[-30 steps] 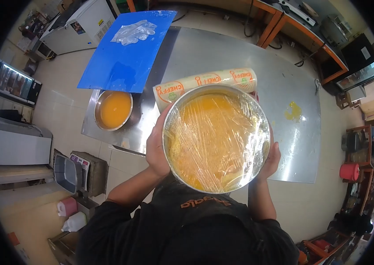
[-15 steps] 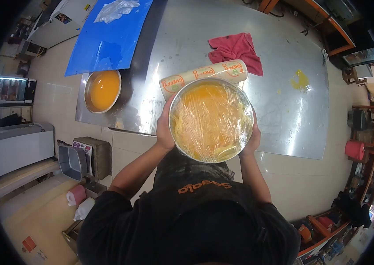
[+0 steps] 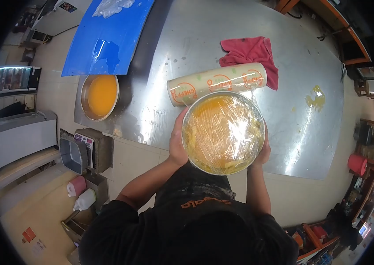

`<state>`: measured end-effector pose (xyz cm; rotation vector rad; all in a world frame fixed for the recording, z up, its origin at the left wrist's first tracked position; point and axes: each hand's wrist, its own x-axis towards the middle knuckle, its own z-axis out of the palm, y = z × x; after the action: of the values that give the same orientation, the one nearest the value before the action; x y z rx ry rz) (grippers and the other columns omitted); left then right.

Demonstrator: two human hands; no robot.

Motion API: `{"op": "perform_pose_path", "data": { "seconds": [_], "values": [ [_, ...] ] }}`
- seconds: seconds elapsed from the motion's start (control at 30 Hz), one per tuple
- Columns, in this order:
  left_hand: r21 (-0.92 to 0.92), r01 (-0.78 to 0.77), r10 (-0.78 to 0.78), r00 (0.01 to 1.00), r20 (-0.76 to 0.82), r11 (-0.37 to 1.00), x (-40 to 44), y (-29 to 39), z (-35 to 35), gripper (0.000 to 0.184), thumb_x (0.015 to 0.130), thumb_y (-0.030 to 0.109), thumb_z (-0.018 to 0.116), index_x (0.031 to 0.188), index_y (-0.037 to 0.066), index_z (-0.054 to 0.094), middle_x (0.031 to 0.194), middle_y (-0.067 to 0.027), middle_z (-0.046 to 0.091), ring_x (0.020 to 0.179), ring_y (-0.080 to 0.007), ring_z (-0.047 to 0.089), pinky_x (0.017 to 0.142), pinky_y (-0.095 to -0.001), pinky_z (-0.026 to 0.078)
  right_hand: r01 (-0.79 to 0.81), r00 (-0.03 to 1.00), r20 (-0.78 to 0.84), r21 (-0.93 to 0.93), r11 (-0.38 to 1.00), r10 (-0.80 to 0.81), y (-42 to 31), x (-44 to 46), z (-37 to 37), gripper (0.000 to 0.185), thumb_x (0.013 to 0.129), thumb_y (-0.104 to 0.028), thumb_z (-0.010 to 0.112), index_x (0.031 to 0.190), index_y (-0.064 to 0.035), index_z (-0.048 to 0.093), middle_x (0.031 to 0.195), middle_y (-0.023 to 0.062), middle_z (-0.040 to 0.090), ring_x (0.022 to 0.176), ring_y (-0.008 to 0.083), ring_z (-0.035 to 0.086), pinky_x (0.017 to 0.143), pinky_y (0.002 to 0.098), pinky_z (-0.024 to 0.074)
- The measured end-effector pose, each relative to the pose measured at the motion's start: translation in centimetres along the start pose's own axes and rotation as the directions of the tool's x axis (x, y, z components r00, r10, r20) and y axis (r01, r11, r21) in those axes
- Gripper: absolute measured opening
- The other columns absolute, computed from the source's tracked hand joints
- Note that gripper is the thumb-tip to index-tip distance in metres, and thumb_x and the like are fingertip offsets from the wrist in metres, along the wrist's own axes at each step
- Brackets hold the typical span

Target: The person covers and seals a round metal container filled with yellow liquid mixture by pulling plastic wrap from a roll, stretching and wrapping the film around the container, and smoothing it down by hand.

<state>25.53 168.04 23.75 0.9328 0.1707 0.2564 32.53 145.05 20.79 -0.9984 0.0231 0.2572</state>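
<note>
1. Two bare hands are grasping one round, silver-coloured metal bowl (image 3: pixel 222 174) just right of the frame's centre, one from each side.
2. The left hand (image 3: pixel 178 143) is clasping the bowl's wall at its left side, and the right hand (image 3: pixel 263 152) is holding it at its right side, partly hidden behind the rim.
3. Clear, wrinkled plastic film (image 3: pixel 218 132) is stretching across the bowl's mouth, gleaming with a bright reflection at its right, while yellow-orange contents are showing through.
4. Beyond the bowl, above the frame's centre, a thick pale roll with orange "CHEFFY" lettering (image 3: pixel 215 83) is lying on its side; the bowl's far rim is coming very near it in view, and whether they are touching I cannot tell.
5. A crumpled dark-pink cloth (image 3: pixel 255 55) is lying just behind the roll's right end.
6. A broad grey metal table (image 3: pixel 196 39) is carrying these, and a yellow smear (image 3: pixel 315 99) is spreading on its right part.
7. At the upper left, a flat blue rectangular board (image 3: pixel 118 26) is bearing crumpled clear plastic (image 3: pixel 113 6), cut off by the frame.
8. Below that board's lower edge, a second metal bowl (image 3: pixel 90 111) is holding smooth orange liquid (image 3: pixel 102 95).
</note>
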Motion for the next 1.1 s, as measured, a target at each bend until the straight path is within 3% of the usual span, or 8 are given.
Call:
{"op": "perform_pose_path", "data": {
  "seconds": [0.3, 0.4, 0.43, 0.53, 0.6, 0.7, 0.8, 1.1],
  "values": [
    [-0.068, 0.053, -0.056, 0.997, -0.051, 0.996, 0.2, -0.4, -0.6, 0.060, 0.100, 0.037, 0.037, 0.147, -0.001, 0.033, 0.146, -0.0145, 0.041, 0.136, -0.0240, 0.039, 0.114, -0.0388, 0.028, 0.015, 1.000, 0.016, -0.070, 0.997, -0.014, -0.2, 0.4, -0.9, 0.090, 0.087, -0.055, 0.049, 0.146, 0.0106, 0.030, 0.145, 0.0240, 0.042, 0.134, 0.0327, 0.043, 0.112, 0.0425, 0.0334],
    [0.812, -0.012, 0.218, 0.966, -0.143, 0.584, 0.1, 0.4, -4.3, 0.043, 0.099, 0.024, 0.044, 0.135, 0.003, 0.051, 0.140, -0.0118, 0.048, 0.128, -0.0229, 0.045, 0.108, -0.0361, 0.033, 0.020, 0.999, 0.040, -0.164, 0.986, -0.013, -0.9, 0.6, -1.2, 0.089, 0.089, -0.058, 0.046, 0.145, 0.0107, 0.033, 0.143, 0.0234, 0.045, 0.132, 0.0323, 0.046, 0.111, 0.0416, 0.0349],
    [0.837, 0.025, 0.330, 0.912, -0.242, 0.546, 0.9, 0.5, -5.3, 0.031, 0.097, 0.018, 0.050, 0.123, 0.005, 0.062, 0.132, -0.0092, 0.053, 0.121, -0.0198, 0.046, 0.102, -0.0333, 0.036, 0.025, 0.999, 0.032, -0.205, 0.978, -0.019, -1.0, 0.6, -1.5, 0.086, 0.093, -0.058, 0.041, 0.143, 0.0110, 0.036, 0.141, 0.0233, 0.048, 0.130, 0.0315, 0.048, 0.110, 0.0404, 0.0364],
    [0.615, 0.225, 0.083, 0.898, -0.432, 0.756, 6.1, 2.0, -6.7, 0.039, 0.098, 0.029, 0.056, 0.122, -0.001, 0.060, 0.114, -0.0114, 0.063, 0.106, -0.0204, 0.057, 0.092, -0.0317, 0.045, 0.012, 1.000, 0.002, -0.289, 0.957, -0.012, -1.7, 0.5, -1.0, 0.082, 0.095, -0.056, 0.035, 0.142, 0.0110, 0.037, 0.139, 0.0228, 0.050, 0.129, 0.0299, 0.050, 0.109, 0.0390, 0.0375],
    [0.466, 0.568, -0.386, 0.816, -0.432, 0.679, 10.3, 3.3, -6.6, 0.043, 0.099, 0.032, 0.056, 0.123, -0.004, 0.058, 0.112, -0.0155, 0.066, 0.107, -0.0235, 0.061, 0.098, -0.0346, 0.044, -0.010, 1.000, -0.015, -0.249, 0.968, 0.006, -1.6, 0.5, -0.8, 0.074, 0.096, -0.051, 0.037, 0.141, 0.0084, 0.040, 0.137, 0.0215, 0.051, 0.126, 0.0284, 0.052, 0.108, 0.0387, 0.0390],
    [-0.051, 0.563, -0.555, 0.790, -0.260, 0.825, 13.7, 1.4, -7.1, 0.045, 0.094, 0.030, 0.066, 0.120, -0.006, 0.058, 0.108, -0.0149, 0.067, 0.099, -0.0254, 0.066, 0.087, -0.0347, 0.052, -0.052, 0.999, -0.023, -0.282, 0.958, 0.047, -1.2, 0.7, -1.3, 0.067, 0.096, -0.044, 0.044, 0.141, 0.0053, 0.041, 0.134, 0.0197, 0.054, 0.122, 0.0262, 0.055, 0.103, 0.0375, 0.0433],
    [-0.121, 0.443, -0.459, 0.843, -0.279, 0.888, 15.3, 0.0, -8.6, 0.043, 0.093, 0.028, 0.067, 0.118, -0.005, 0.058, 0.108, -0.0153, 0.067, 0.097, -0.0260, 0.068, 0.083, -0.0367, 0.056, -0.093, 0.996, 0.005, -0.055, 0.994, 0.093, -1.7, 0.5, -0.7, 0.065, 0.095, -0.039, 0.049, 0.142, 0.0051, 0.039, 0.132, 0.0182, 0.056, 0.119, 0.0243, 0.056, 0.100, 0.0358, 0.0454],
    [0.096, 0.232, -0.182, 0.912, -0.367, 0.968, 19.3, 2.6, -9.0, 0.042, 0.085, 0.019, 0.076, 0.117, -0.004, 0.063, 0.109, -0.0101, 0.066, 0.100, -0.0201, 0.064, 0.088, -0.0337, 0.049, -0.086, 0.996, -0.010, -0.284, 0.955, 0.087, -1.6, 1.0, -1.7, 0.047, 0.100, -0.020, 0.049, 0.141, 0.0041, 0.044, 0.128, 0.0134, 0.060, 0.113, 0.0187, 0.060, 0.098, 0.0312, 0.0460]
  ]
}}
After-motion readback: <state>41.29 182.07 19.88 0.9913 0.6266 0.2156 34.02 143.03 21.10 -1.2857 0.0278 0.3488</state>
